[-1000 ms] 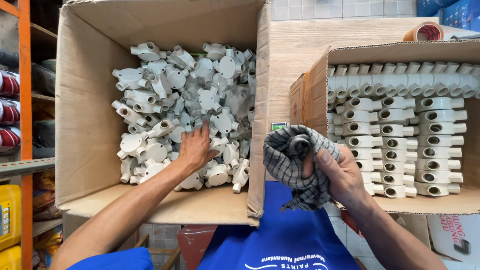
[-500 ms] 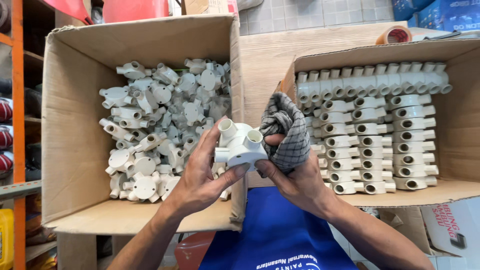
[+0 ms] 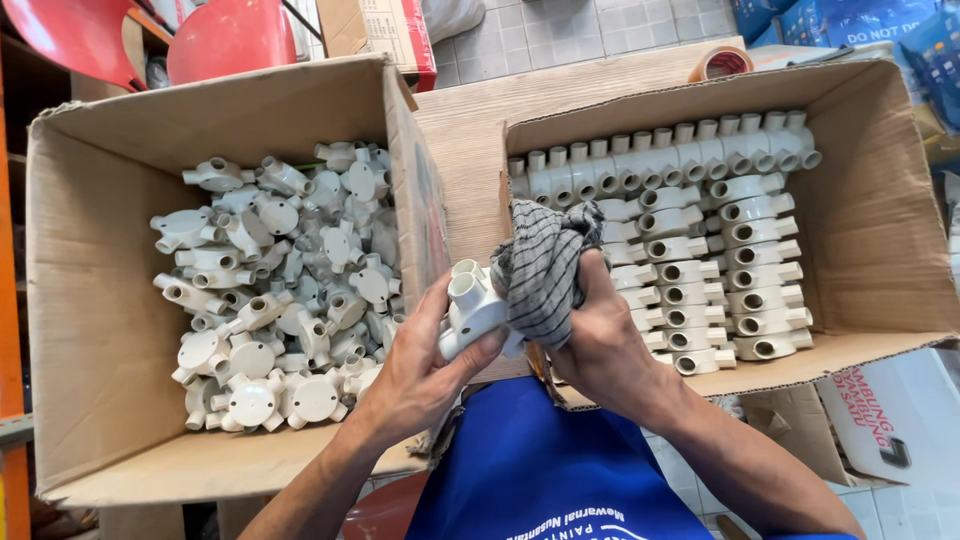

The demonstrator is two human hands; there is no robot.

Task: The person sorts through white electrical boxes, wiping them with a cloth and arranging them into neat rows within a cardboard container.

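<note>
Okay, head view, only one. My left hand (image 3: 425,375) sits at centre bottom of the frame, fingers curled shut around a cream plastic conduit fitting (image 3: 470,305); thumb on its near side, fingertips under it. Fitting has round open sockets pointing up and toward the upper left. It sits in the gap between the two boxes, just above my blue apron (image 3: 530,470).

My right hand (image 3: 600,345) is just right of the fitting, closed on a grey striped cloth (image 3: 545,270). Cloth is bunched up and pressed against the fitting's right side, touching it. Part of the cloth pokes up over the near edge of the right box.

Left cardboard box (image 3: 90,300) fills the left half of the frame. Loose heap of fittings (image 3: 285,280) inside it, same cream colour, lying every which way, some with round lids facing up.

Right cardboard box (image 3: 880,220) takes the upper right. Stacked fittings (image 3: 700,230) in there are lined up in neat rows, sockets facing toward me. Right part of that box floor is bare cardboard.

Wooden tabletop (image 3: 470,150) shows between the boxes at top centre. Tape roll (image 3: 722,62) at the top, just behind the right box. Red plastic chair (image 3: 220,40) at upper left. Orange shelf post (image 3: 10,330) runs down the left edge.
</note>
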